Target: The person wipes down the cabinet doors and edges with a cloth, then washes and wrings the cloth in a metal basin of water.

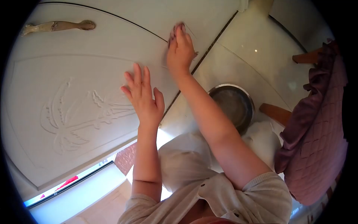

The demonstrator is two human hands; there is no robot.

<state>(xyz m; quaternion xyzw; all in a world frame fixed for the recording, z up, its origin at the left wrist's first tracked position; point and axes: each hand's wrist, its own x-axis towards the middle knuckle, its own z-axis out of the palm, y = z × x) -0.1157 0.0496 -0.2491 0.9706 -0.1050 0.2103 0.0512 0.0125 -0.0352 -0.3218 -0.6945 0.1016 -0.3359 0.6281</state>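
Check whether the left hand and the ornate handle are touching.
Apart. The head view shows the handle well away from the left hand, with bare white panel between them.

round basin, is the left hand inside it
No, the left hand is spread at the white panel, while the round basin sits apart on the floor.

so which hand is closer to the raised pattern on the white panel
Left. The left hand is spread beside the raised pattern; the right hand is farther off, beyond the left one.
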